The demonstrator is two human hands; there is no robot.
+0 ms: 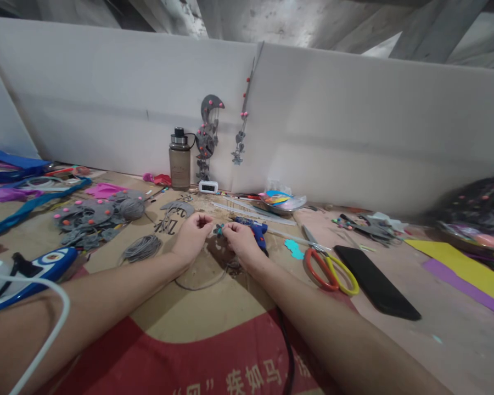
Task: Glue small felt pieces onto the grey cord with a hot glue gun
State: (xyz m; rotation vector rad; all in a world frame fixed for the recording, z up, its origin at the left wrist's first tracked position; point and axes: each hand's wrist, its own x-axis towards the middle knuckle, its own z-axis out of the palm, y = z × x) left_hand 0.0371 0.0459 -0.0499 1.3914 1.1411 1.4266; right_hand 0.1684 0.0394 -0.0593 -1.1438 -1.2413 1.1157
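Note:
My left hand [193, 233] and my right hand [241, 240] rest close together on the cardboard work surface [214, 307], both with fingers curled. Between their fingertips sits a small grey craft piece with a teal bit [219, 229], pinched from both sides. A blue hot glue gun [253, 227] lies just behind my right hand, its black cord running back under my right forearm. A loop of grey cord [201, 282] lies on the cardboard beneath my wrists.
Scissors with red and yellow handles [329, 269] and a black phone [374, 282] lie to the right. Grey felt shapes with pink dots [88, 219], a grey yarn ball [132, 208] and a cord coil [142, 248] sit left. A bottle [180, 160] stands by the white wall.

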